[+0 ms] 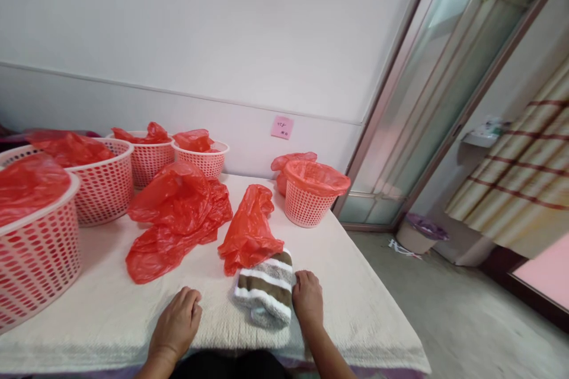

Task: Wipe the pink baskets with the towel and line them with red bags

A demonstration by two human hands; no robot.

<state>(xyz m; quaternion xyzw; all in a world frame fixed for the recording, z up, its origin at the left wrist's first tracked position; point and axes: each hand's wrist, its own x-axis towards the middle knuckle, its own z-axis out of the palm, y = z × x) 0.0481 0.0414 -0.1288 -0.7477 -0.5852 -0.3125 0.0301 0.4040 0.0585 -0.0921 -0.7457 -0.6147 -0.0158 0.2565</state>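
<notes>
We have a flat, table-high surface [355, 290] under a cream, textured cover, its right edge slanting away from us. Near the front, right of the middle, we see a folded striped cloth [267, 290], with a slim red bag [249, 231] meeting its far edge. A wider crumpled red heap [178, 213] spreads further left. Two big pink baskets [104, 189] stand along the left, two smaller baskets [204, 164] behind the heap, and a bag-lined basket [306, 207] at the far right corner.

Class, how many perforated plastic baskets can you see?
5: a near basket, cut off at the left edge; a second basket behind it; a third basket and fourth basket farther back; a fifth basket at right. Others may be hidden.
</notes>
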